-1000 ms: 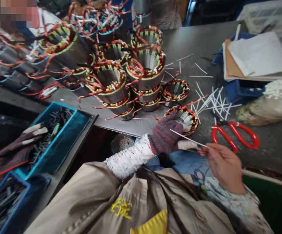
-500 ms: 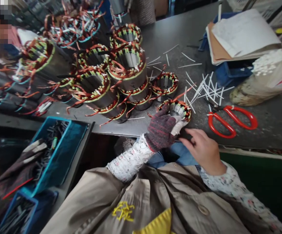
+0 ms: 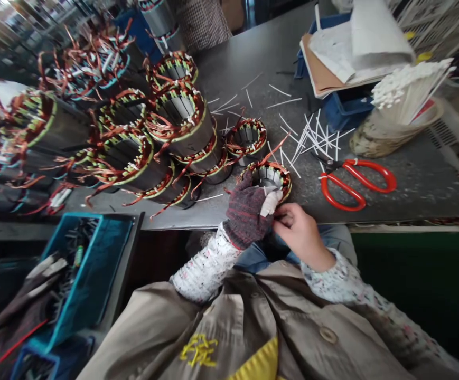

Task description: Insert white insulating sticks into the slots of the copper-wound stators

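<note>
Tan work coat point(image 3: 253, 322) filled the bottom of the view, with speckled white sleeves running up to the two hands, held close together at the counter's near edge. The left hand point(image 3: 247, 210), in a dark knitted glove with a white-wrapped fingertip, was clamped on the rim of a small copper-wound stator point(image 3: 269, 178), which lay on the counter point(image 3: 229, 68). The bare right hand point(image 3: 298, 229) curled against the glove and the stator's edge; whether it pinched anything could not be told. Just beyond lay red-handled scissors point(image 3: 352, 179) and a loose scatter of white insulating strips point(image 3: 316, 140). A bundle of white strips point(image 3: 407, 89) stood in a woven basket point(image 3: 372, 142), so plenty appeared unused. To the left, a teal tray point(image 3: 90, 269) of dark pieces sat below the counter. Farther off, many wound stators point(image 3: 177, 116) stood stacked or lay on their sides, with papers point(image 3: 352, 53) on a blue crate behind them; how many were finished could not be judged
</note>
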Demonstrator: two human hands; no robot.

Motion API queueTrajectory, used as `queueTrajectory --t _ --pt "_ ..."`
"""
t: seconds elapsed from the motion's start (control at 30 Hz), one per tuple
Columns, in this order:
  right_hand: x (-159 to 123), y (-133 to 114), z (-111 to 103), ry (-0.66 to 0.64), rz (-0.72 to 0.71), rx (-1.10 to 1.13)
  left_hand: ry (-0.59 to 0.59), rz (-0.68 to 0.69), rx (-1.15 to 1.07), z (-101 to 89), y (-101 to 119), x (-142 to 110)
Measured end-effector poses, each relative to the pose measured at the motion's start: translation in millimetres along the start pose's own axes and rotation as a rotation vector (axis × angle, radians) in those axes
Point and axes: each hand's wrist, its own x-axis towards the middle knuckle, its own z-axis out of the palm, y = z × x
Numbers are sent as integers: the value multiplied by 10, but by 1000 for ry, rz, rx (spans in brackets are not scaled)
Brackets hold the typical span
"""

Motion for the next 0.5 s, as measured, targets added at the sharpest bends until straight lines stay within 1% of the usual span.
queueTrajectory --t 0.1,0.13,0.2,0.3,0.4,0.43,0.5 --pt "9 2 108 35 -34 -28 -68 -23 -15 2 -15 -15" --pt "13 -1 123 54 -62 -47 -66 -26 -18 4 -17 -17" --pt "18 -19 126 84 -119 -97 -27 -14 -25 15 -16 -17" --pt "16 -61 128 111 -197 -236 13 -28 -38 39 -13 -18" --pt "11 -80 147 148 -289 -376 -42 -94 -69 38 -13 -29" --pt "6 -76 142 147 -314 -386 -58 -100 -85 27 -11 -30" --pt "-18 -61 87 114 -326 -334 -71 -91 -117 -9 0 -21"
